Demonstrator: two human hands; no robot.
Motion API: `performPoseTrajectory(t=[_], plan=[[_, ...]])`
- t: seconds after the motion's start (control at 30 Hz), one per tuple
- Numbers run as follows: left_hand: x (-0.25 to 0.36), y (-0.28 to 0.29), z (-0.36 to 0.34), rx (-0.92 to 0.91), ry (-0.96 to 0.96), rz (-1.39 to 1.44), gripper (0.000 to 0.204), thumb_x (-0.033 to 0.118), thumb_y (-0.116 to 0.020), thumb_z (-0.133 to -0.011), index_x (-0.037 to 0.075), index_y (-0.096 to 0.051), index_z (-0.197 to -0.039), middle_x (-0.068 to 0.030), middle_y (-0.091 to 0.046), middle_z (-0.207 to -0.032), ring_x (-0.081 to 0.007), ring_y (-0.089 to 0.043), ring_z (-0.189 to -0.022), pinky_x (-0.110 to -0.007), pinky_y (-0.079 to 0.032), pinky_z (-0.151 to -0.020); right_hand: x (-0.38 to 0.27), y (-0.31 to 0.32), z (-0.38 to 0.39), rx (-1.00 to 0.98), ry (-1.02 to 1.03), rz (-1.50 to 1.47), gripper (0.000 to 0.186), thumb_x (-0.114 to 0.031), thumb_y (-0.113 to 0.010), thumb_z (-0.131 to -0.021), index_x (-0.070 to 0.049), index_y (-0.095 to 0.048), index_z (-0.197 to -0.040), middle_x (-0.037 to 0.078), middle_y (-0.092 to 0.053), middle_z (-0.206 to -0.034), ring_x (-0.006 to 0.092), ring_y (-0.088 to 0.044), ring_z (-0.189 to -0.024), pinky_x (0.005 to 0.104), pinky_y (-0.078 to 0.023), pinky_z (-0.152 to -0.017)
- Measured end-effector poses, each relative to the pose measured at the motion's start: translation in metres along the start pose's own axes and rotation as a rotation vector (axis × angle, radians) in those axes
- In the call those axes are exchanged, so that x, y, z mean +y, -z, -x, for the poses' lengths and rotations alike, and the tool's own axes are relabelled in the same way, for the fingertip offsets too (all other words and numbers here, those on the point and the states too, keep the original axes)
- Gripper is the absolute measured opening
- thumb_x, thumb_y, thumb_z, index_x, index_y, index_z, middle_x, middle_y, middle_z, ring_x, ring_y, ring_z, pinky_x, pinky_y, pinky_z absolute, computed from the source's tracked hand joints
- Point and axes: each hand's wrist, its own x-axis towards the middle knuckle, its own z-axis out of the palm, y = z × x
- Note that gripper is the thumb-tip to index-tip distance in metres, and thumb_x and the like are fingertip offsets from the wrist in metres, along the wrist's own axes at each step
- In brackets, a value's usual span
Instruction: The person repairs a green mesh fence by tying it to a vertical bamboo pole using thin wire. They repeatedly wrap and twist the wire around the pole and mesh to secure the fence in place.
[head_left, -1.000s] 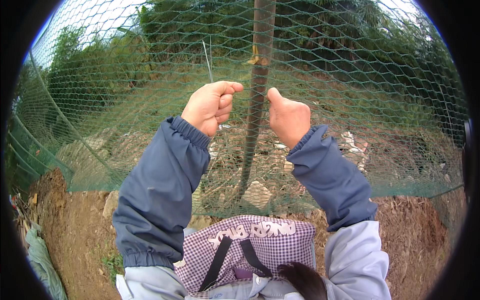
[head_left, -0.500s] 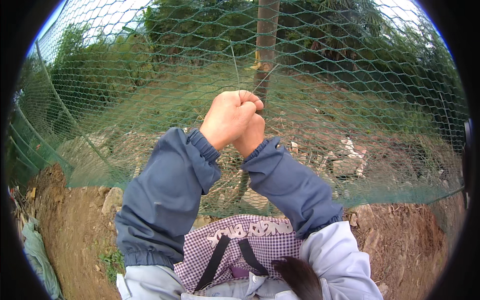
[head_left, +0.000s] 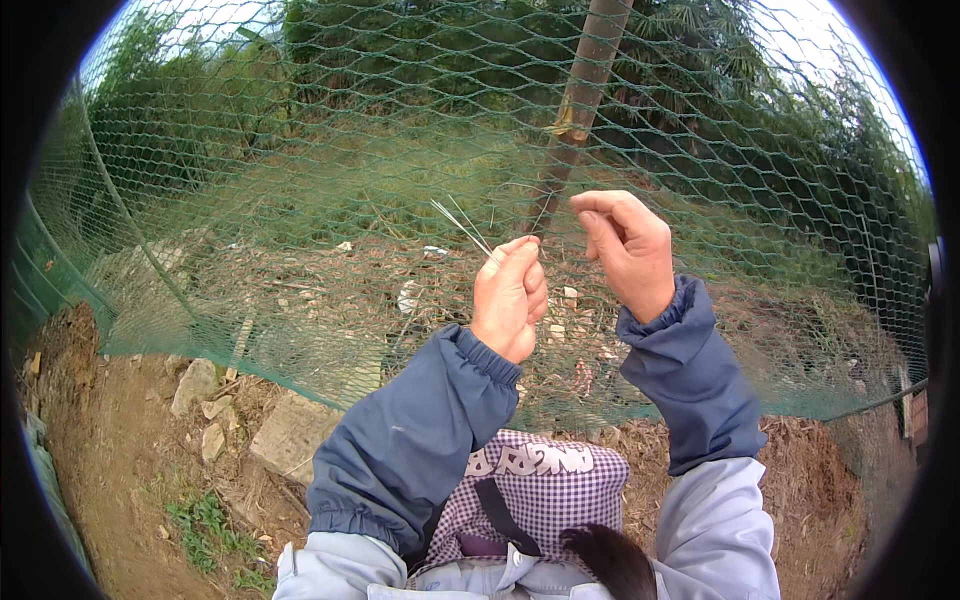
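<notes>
My left hand (head_left: pixel 512 300) is closed in a pinch on several thin metal wires (head_left: pixel 465 228), whose loose ends fan out up and to the left. Its fingertips are at the green netting (head_left: pixel 400 160), just below a brown wooden pole (head_left: pixel 585 85). Beside it on the right, my right hand (head_left: pixel 632 250) is raised with bent fingers, the thumb a little apart from them. Nothing shows in that hand. A fine strand of wire runs up by the pole from the left fingertips; where it ends is too small to tell.
The netting spans the view in front of me, its lower edge near the bare soil (head_left: pixel 110 430). Stones (head_left: pixel 295 435) lie at that edge on the left. Rubble, dry stems and grass show through the mesh, with trees behind. A checked apron (head_left: pixel 560 500) covers my front.
My hands were together with the fists overlapping; now they are apart, the right one to the right. The wire ends now show above my left hand. The view has shifted, and the pole looks tilted.
</notes>
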Motion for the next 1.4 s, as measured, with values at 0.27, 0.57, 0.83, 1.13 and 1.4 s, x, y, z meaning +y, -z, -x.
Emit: performPoseTrajectory(t=[0.27, 0.57, 0.83, 1.13, 1.4], plan=[[-0.007, 0.010, -0.001, -0.013, 0.031, 0.224, 0.009, 0.013, -0.050, -0.090, 0.010, -0.047, -0.098, 0.0044, -0.035, -0.054, -0.0047, -0.027, -0.038, -0.021, -0.020, -0.033, -0.033, -0.064, -0.075, -0.666, 0.611, 0.863, 0.019, -0.004, -0.061, -0.068, -0.006, -0.061, -0.087, 0.009, -0.054, -0.091, 0.0260, -0.059, -0.081, 0.0348, -0.049, -0.063], [0.002, 0.014, -0.007, -0.011, 0.068, 0.193, 0.007, 0.012, -0.049, -0.090, 0.009, -0.048, -0.095, 0.0060, -0.030, -0.052, -0.0055, -0.025, -0.039, -0.021, -0.021, -0.034, -0.018, -0.044, -0.079, -0.584, 0.565, 0.743, 0.010, -0.005, -0.059, -0.074, -0.007, -0.060, -0.083, 0.008, -0.053, -0.084, 0.0244, -0.058, -0.079, 0.0343, -0.047, -0.062], [0.033, 0.017, -0.010, -0.043, 0.079, 0.212, 0.010, 0.008, -0.049, -0.087, 0.004, -0.048, -0.096, 0.0058, -0.031, -0.049, -0.0062, -0.026, -0.038, -0.022, -0.022, -0.034, -0.011, 0.018, -0.053, -0.295, 0.208, 0.287, 0.009, 0.002, -0.058, -0.080, 0.000, -0.060, -0.088, 0.008, -0.059, -0.076, 0.0191, -0.057, -0.072, 0.0272, -0.045, -0.064], [0.027, -0.026, 0.007, 0.093, -0.322, -0.354, 0.009, 0.006, -0.054, -0.086, 0.001, -0.056, -0.093, 0.0071, -0.042, -0.056, 0.0001, -0.031, -0.042, -0.018, -0.022, -0.037, 0.027, -0.062, 0.007, 0.011, 0.534, 0.349, 0.020, -0.001, -0.061, -0.058, -0.005, -0.056, -0.077, 0.007, -0.052, -0.074, 0.0250, -0.055, -0.070, 0.0321, -0.048, -0.057], [0.000, -0.008, 0.006, 0.102, -0.353, -0.287, 0.010, 0.007, -0.054, -0.089, 0.002, -0.057, -0.097, 0.0076, -0.046, -0.063, 0.0012, -0.031, -0.044, -0.016, -0.022, -0.038, 0.021, -0.058, 0.028, 0.076, 0.357, -0.046, 0.026, 0.010, -0.047, -0.083, 0.002, -0.062, -0.103, 0.017, -0.057, -0.115, 0.0238, -0.060, -0.098, 0.0286, -0.052, -0.078]])
